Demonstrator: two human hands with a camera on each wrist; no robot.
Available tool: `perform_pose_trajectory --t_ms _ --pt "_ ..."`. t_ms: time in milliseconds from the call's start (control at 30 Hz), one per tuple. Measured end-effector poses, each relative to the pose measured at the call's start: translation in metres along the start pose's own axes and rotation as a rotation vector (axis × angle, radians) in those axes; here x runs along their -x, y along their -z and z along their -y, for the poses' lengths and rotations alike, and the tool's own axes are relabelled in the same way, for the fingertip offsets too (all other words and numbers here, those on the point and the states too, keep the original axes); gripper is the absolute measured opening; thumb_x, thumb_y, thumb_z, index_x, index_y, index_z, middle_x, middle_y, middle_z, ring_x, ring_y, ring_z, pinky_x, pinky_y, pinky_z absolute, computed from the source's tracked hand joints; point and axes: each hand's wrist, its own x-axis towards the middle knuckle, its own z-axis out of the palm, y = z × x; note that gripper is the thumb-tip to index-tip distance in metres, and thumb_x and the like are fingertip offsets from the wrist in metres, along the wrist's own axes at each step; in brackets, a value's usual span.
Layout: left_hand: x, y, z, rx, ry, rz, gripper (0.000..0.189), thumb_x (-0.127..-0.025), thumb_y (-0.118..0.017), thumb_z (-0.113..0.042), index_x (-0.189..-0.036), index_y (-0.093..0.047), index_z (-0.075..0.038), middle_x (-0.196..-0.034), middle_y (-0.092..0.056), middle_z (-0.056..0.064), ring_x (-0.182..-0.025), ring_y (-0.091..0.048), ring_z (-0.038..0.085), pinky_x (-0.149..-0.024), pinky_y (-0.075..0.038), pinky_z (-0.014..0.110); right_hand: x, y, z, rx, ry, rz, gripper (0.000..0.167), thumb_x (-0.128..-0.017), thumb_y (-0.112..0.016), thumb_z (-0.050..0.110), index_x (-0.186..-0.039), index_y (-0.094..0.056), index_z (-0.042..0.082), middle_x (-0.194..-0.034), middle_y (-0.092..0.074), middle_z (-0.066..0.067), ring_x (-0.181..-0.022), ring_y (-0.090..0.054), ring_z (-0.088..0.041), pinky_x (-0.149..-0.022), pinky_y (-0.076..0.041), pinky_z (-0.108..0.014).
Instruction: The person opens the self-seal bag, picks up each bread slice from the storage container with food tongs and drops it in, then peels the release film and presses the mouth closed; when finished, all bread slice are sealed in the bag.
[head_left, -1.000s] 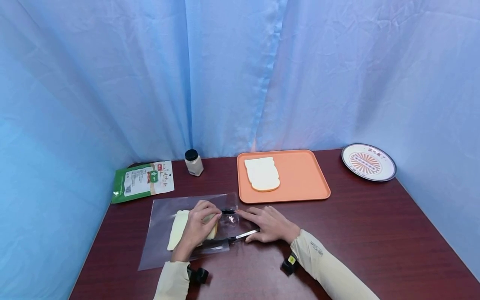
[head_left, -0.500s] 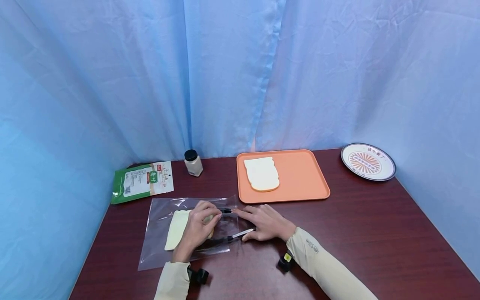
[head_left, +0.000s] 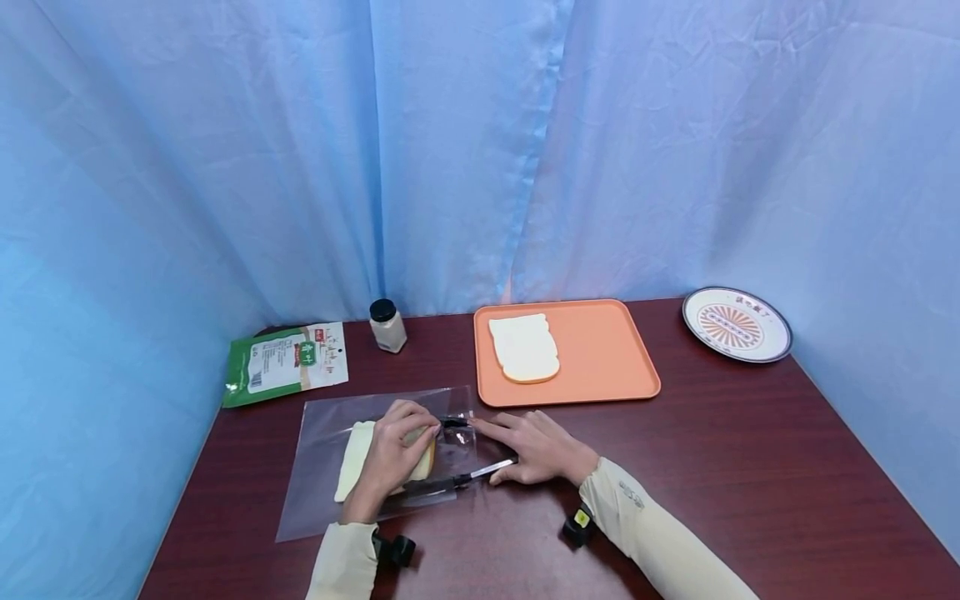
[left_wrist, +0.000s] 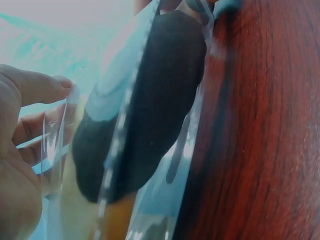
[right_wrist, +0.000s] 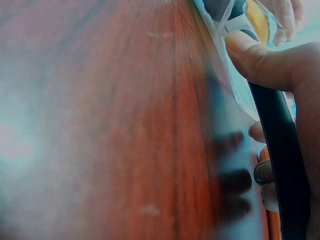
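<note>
A clear plastic bag lies flat on the table with a white bread slice inside it. My left hand is over the bread, thumb and fingertips pinching the bag's film, which also shows in the left wrist view. My right hand holds a pair of tongs, thumb on one arm and fingers along the other. Their dark rounded head reaches inside the bag at the slice; the bread's orange crust shows below it. A black tong arm runs beneath my right thumb.
An orange tray behind the right hand bears another bread slice. A patterned plate stands at the far right. Back left are a green and white packet and a black-capped jar. Blue curtains enclose the table.
The bag, bread and tongs shift slightly left half a second ago, then back right. Both hands keep their holds; the things farther back stay put.
</note>
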Motion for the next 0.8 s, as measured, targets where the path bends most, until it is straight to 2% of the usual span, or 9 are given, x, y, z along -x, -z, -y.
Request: perform_pose_trajectory --t_ms 367,567,800 --pt "0.0 -0.003 -0.001 0.032 -0.022 -0.004 0.01 -0.077 -0.079 0.005 -0.079 -0.076 -0.004 -0.08 -0.067 0.002 -0.083 -0.06 0.017 -0.077 -0.048 0.023 -0.001 0.001 0.001 0.006 -0.003 -0.015 0.088 -0.08 -0.067 0.069 -0.149 -0.048 0.017 -0.118 -0.069 -0.001 -0.06 -0.059 -0.014 -0.056 -0.048 -0.028" --pt "0.001 -0.004 -0.002 0.028 -0.012 0.008 0.008 -0.078 -0.079 0.003 -0.079 -0.075 -0.003 -0.081 -0.067 0.003 -0.084 -0.06 0.018 -0.079 -0.048 0.024 -0.006 0.001 0.001 0.018 -0.002 -0.009 0.089 -0.079 -0.067 0.071 -0.148 -0.049 0.018 -0.119 -0.069 -0.001 -0.054 -0.053 -0.012 -0.053 -0.045 -0.027" --pt "0.001 -0.005 -0.002 0.008 -0.019 0.009 0.008 -0.078 -0.079 0.003 -0.079 -0.075 -0.004 -0.082 -0.068 0.002 -0.085 -0.06 0.018 -0.079 -0.048 0.026 -0.008 0.0 0.001 0.02 -0.004 -0.007 0.09 -0.079 -0.066 0.072 -0.149 -0.047 0.018 -0.121 -0.069 -0.001 -0.058 -0.058 -0.014 -0.055 -0.047 -0.028"
